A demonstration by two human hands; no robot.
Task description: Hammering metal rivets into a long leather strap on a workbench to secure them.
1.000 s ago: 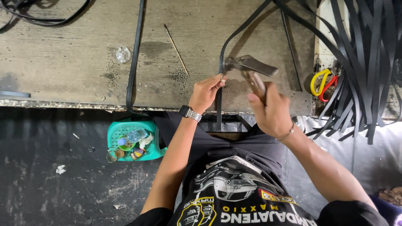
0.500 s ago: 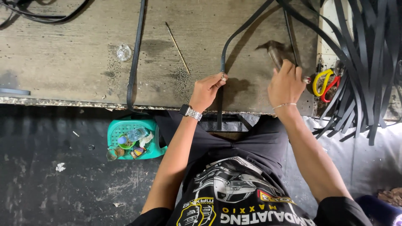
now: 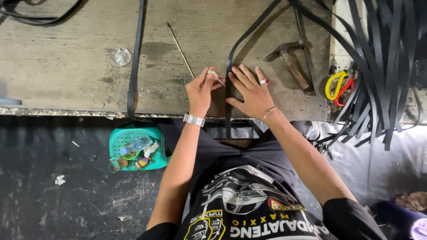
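Note:
A long black strap [image 3: 229,66] runs down the worn wooden workbench [image 3: 66,66] and over its front edge toward my lap. My right hand [image 3: 251,93] lies flat on the bench with fingers spread, pressing the strap's lower part. My left hand [image 3: 202,86], with a metal watch on the wrist, pinches a small thin pointed tool [image 3: 215,75] just left of the strap. A hammer [image 3: 291,60] with a wooden handle lies on the bench to the upper right of my right hand, untouched.
Many black straps [image 3: 382,66] hang in a bundle at the right, next to yellow and red scissors [image 3: 338,86]. Another black strap [image 3: 135,58] and a thin stick [image 3: 180,49] lie on the bench. A teal basket [image 3: 138,149] with small items sits below the bench edge.
My right hand had the hammer raised, then set it down on the bench at the right and came back to press flat on the strap. My left hand now pinches a small tool.

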